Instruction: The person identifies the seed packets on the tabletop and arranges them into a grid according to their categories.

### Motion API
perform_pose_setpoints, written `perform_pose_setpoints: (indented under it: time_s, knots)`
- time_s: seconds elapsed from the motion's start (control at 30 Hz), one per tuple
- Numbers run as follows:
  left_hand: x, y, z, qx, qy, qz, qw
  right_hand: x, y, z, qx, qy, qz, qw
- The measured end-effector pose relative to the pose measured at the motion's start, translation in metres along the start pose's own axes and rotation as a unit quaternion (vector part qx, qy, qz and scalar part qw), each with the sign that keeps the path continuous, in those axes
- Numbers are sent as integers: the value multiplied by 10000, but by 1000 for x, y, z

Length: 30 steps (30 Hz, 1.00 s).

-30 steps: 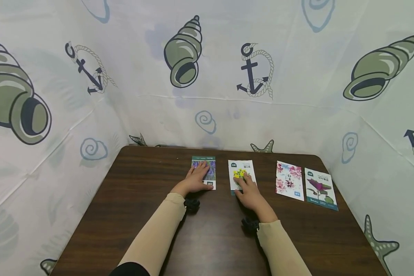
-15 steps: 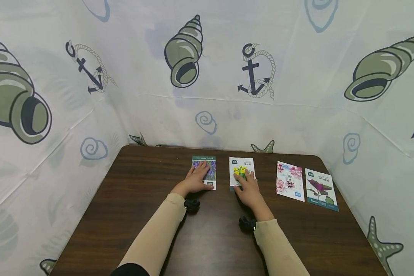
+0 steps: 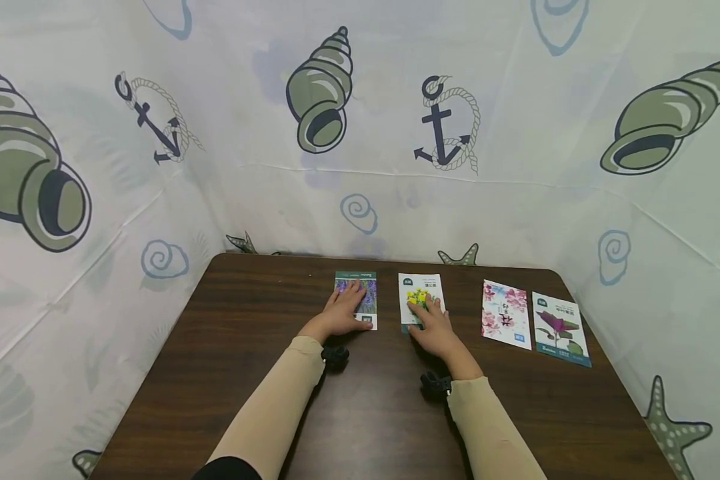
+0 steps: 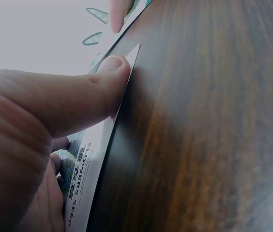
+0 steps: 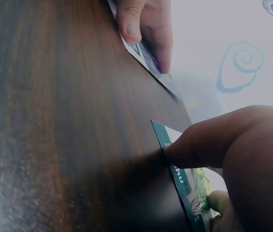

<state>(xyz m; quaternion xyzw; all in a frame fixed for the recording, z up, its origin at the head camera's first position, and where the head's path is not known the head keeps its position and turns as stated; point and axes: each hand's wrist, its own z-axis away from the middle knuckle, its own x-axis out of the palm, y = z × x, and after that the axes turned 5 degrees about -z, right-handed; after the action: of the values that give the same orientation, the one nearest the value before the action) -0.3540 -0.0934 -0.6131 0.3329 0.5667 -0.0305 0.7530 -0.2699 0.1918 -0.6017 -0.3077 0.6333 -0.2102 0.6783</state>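
The bench (image 3: 228, 373) carries four seed packets in a row near its far edge. The left hand (image 3: 342, 315) rests flat on the purple packet (image 3: 360, 287), thumb at its near edge. The right hand (image 3: 435, 332) rests flat on the yellow packet (image 3: 423, 287). Risk: the thin packets lie flush, so a thumb may slide off the edge or push a packet away instead of lifting it.

A staged recording booth is indicated. A dark wooden table (image 3: 246, 373) is enclosed by sheets (image 3: 516, 133) printed with shells and anchors.
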Motion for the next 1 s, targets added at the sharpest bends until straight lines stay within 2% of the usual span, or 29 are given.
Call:
perform_pose_setpoints:
  time_s: [0.17,0.4,0.67,1.0]
  knots:
    - [-1,0,1,-56,-26,11,10000,-1,1,-1,5,-136,-82,9999]
    - [-4,0,2,-61,-52,12,10000,-1,-3,-2,-164,-86,67,9998]
    - [-7,4,4,60,98,154,9998,-1,-6,-4,-166,-124,306,9993]
    - [3,-3,-5,-27,62,-69,10000,-4,-9,-2,-218,-166,443,9986]
